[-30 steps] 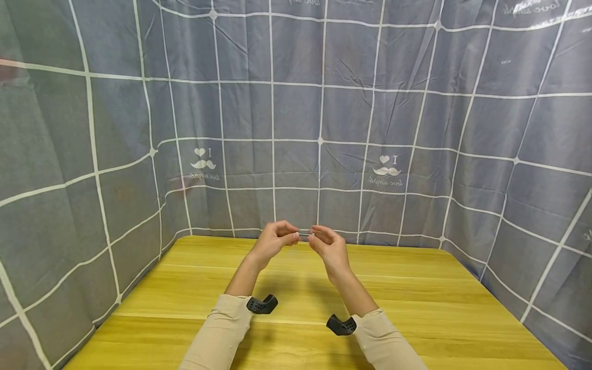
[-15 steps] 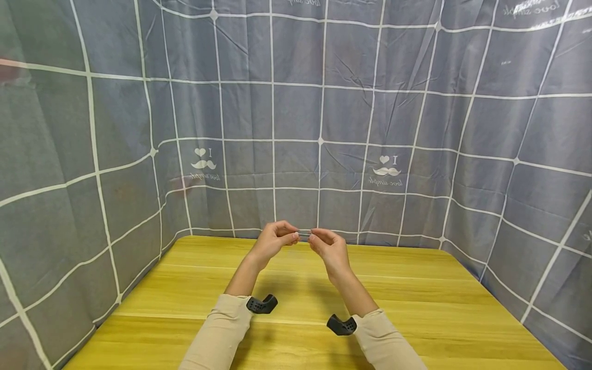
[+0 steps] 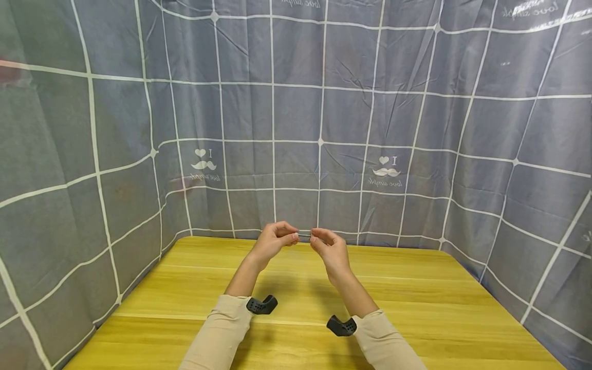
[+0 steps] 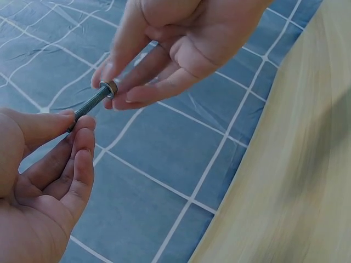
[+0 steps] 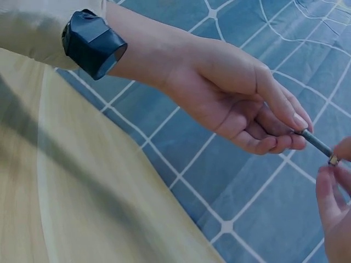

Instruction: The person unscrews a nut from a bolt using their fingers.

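Both hands are raised together over the table's far edge in the head view. My left hand point(image 3: 273, 244) pinches one end of a thin threaded bolt point(image 4: 92, 102) between thumb and fingers, which cover that end. At the bolt's other end sits a small metal nut point(image 4: 111, 88), brassy in the right wrist view. My right hand point(image 3: 330, 249) has its thumb and fingertips around this nut. Between the hands a short length of bare thread shows, lying nearly level in the head view.
Below the hands spreads a yellow wood-grain table point(image 3: 296, 329). Grey curtains point(image 3: 296, 118) with white grid lines enclose its back and sides. Black wrist mounts point(image 3: 262, 304) sit on both beige sleeves point(image 3: 219, 329).
My right hand's fingers have shifted slightly at the nut, the raised index finger coming down toward the thumb. The left hand and the bolt have stayed almost still.
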Demonstrator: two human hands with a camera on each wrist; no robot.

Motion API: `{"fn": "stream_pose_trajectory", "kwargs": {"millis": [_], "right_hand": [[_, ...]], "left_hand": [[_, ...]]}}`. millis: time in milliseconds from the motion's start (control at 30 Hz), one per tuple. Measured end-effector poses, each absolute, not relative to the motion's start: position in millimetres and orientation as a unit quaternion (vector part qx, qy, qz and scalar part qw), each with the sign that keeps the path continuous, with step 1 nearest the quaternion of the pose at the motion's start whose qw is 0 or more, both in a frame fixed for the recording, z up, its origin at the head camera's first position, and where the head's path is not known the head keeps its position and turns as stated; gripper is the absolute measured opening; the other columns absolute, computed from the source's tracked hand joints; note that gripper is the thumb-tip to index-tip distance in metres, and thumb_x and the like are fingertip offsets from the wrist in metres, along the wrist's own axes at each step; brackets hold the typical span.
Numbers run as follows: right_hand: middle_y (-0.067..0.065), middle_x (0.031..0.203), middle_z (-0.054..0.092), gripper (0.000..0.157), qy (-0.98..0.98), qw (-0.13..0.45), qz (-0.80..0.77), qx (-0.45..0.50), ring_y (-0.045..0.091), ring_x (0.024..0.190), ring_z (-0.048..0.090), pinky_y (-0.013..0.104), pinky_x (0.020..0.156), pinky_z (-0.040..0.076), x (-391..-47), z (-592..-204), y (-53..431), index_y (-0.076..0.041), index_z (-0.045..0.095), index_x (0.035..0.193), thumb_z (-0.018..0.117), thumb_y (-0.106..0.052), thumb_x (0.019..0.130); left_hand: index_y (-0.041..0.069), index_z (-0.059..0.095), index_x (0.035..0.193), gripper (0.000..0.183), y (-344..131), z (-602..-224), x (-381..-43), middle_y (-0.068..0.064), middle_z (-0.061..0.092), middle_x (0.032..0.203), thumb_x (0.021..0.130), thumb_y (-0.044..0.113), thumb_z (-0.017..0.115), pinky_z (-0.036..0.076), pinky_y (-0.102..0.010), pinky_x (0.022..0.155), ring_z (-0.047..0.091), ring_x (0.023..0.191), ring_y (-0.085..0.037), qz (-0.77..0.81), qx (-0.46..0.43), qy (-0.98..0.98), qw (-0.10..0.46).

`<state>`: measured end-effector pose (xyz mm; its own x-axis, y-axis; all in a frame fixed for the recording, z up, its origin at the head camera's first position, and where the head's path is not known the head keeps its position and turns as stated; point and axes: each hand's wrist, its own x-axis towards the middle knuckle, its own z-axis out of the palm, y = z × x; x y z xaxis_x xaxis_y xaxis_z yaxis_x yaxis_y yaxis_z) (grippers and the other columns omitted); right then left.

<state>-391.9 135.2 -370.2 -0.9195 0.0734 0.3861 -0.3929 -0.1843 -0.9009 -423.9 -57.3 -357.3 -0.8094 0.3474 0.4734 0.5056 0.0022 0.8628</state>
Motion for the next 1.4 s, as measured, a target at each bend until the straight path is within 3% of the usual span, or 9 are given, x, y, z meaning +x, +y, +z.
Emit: {"fn": "stream_pose_trajectory", "kwargs": {"millis": [133,267,433,633,767,900,1033,1200,1400], "right_hand": [[0.016,0.11,0.07,0.027,-0.612,0.153,0.767,0.119,0.022,0.097,0.069,0.034,0.091,0.056,-391.1,-370.0,133.3,0.011,0.067,0.122,0.069,-0.003,0.1],[0.01,0.1,0.07,0.024,-0.614,0.15,0.766,0.118,0.016,0.089,0.069,0.029,0.086,0.057,-391.2,-370.6,133.8,0.015,0.067,0.118,0.069,0.0,0.099],[0.016,0.109,0.068,0.023,-0.625,0.148,0.755,0.132,0.02,0.096,0.068,0.033,0.093,0.055,-391.4,-370.1,135.1,0.013,0.067,0.119,0.068,0.006,0.097],[0.021,0.118,0.065,0.03,-0.602,0.141,0.777,0.118,0.029,0.103,0.07,0.035,0.092,0.056,-390.4,-369.0,133.5,0.012,0.061,0.126,0.068,-0.001,0.1],[0.016,0.105,0.068,0.033,-0.593,0.137,0.787,0.099,0.02,0.089,0.071,0.029,0.083,0.058,-391.3,-369.8,132.5,0.014,0.059,0.126,0.068,-0.007,0.102],[0.009,0.094,0.068,0.027,-0.593,0.145,0.785,0.106,0.014,0.082,0.067,0.025,0.079,0.058,-392.8,-370.6,131.4,0.019,0.062,0.118,0.067,-0.001,0.101],[0.01,0.102,0.07,0.022,-0.604,0.151,0.774,0.114,0.015,0.089,0.067,0.03,0.086,0.057,-393.1,-371.2,131.4,0.015,0.066,0.118,0.068,0.005,0.098],[0.014,0.112,0.068,0.029,-0.603,0.141,0.778,0.109,0.019,0.093,0.068,0.037,0.091,0.056,-394.1,-370.9,130.8,0.011,0.063,0.125,0.07,-0.002,0.099],[0.008,0.095,0.068,0.028,-0.6,0.14,0.781,0.102,0.016,0.086,0.068,0.031,0.085,0.058,-393.8,-370.8,130.7,0.013,0.065,0.118,0.069,-0.009,0.102]], "left_hand": [[-0.009,0.07,0.113,0.019,-57.7,-356.9,-422.9,-0.018,0.075,0.104,0.1,0.004,0.069,0.056,-0.041,0.09,0.071,0.098,-0.035,-0.639,-0.303,-0.704,0.063],[-0.01,0.069,0.114,0.019,-57.5,-356.7,-421.6,-0.016,0.075,0.103,0.1,0.004,0.068,0.056,-0.042,0.091,0.069,0.1,-0.04,-0.641,-0.304,-0.702,0.06],[-0.009,0.069,0.113,0.018,-57.3,-356.9,-421.3,-0.016,0.075,0.103,0.1,0.004,0.068,0.055,-0.042,0.091,0.069,0.099,-0.04,-0.638,-0.303,-0.705,0.061],[-0.012,0.068,0.114,0.021,-56.7,-357.6,-422.6,-0.017,0.075,0.102,0.1,0.004,0.068,0.055,-0.042,0.09,0.068,0.1,-0.043,-0.64,-0.303,-0.704,0.061],[-0.011,0.068,0.114,0.021,-55.6,-357.5,-423.0,-0.015,0.075,0.102,0.1,0.005,0.069,0.056,-0.04,0.089,0.068,0.101,-0.044,-0.636,-0.303,-0.707,0.061],[-0.011,0.069,0.114,0.021,-55.1,-357.1,-423.0,-0.017,0.075,0.103,0.1,0.004,0.068,0.056,-0.041,0.089,0.068,0.101,-0.044,-0.634,-0.304,-0.709,0.064],[-0.013,0.068,0.114,0.021,-55.6,-356.5,-422.8,-0.018,0.075,0.103,0.1,0.003,0.068,0.055,-0.042,0.089,0.068,0.101,-0.045,-0.637,-0.303,-0.705,0.066],[-0.012,0.068,0.114,0.021,-55.8,-356.2,-423.2,-0.016,0.075,0.102,0.1,0.003,0.069,0.055,-0.046,0.092,0.066,0.103,-0.049,-0.639,-0.303,-0.704,0.064],[-0.012,0.069,0.114,0.021,-56.4,-356.5,-422.8,-0.015,0.075,0.102,0.099,0.004,0.07,0.055,-0.046,0.091,0.068,0.101,-0.044,-0.638,-0.305,-0.705,0.062]]}}
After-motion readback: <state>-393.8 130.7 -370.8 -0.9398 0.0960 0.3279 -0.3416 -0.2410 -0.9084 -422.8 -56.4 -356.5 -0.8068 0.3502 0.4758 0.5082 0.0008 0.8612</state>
